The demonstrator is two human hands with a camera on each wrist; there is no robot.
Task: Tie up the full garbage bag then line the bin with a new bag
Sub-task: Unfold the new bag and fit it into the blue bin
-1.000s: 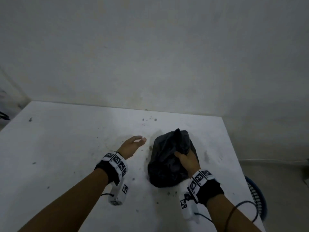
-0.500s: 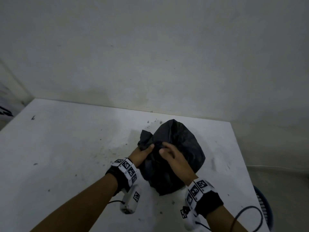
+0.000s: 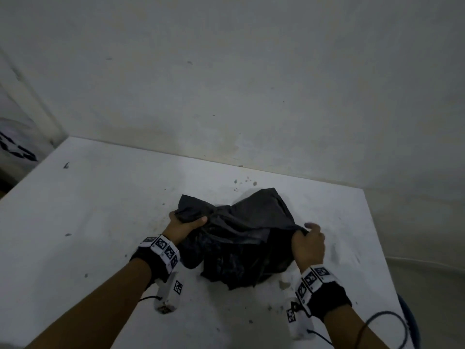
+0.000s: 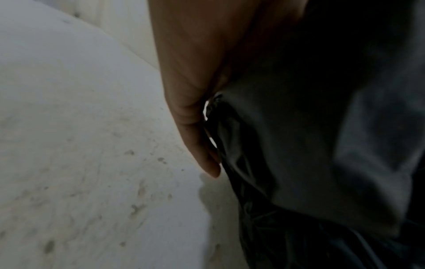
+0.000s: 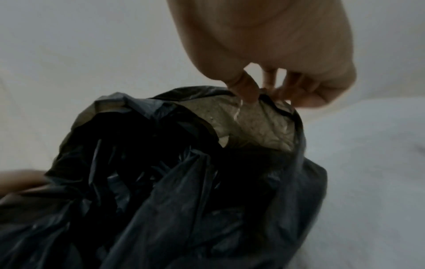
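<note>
Two hands on one black garbage bag (image 3: 241,238), sitting on white table (image 3: 100,222), right-of-centre, nearer the front edge than the wall (image 3: 226,84).

Left hand (image 3: 182,226): fingers curled round a bunched flap at the bag's left side, thumb on top. Firm grip. Confirmed from left wrist view, where left hand (image 4: 195,81) lies tight against dark plastic (image 4: 310,145), fingertip (image 4: 212,169) just off the table surface (image 4: 69,145).

Right hand (image 3: 308,245): pinching the bag's edge at its right side. Right wrist view shows fingertips (image 5: 247,91) clamped on the rim of the bag (image 5: 184,182), thin film stretched taut and semi-translucent right under the pinch.

Bag mouth pulled apart sideways between both grips, upper material spread into a wide flat band, rest slumped and crumpled on the tabletop below. Not knotted. Contents not visible.

Both wrists carrying white bands with black square markers, black strap underneath, small white camera modules hanging below, cables trailing.

Table surface speckled with dark flecks, cluster near the back edge behind the bag. Blue bin (image 3: 410,321) partly visible on the floor past the table's right front corner. Dark-patterned object at far left edge, too blurred to identify.
</note>
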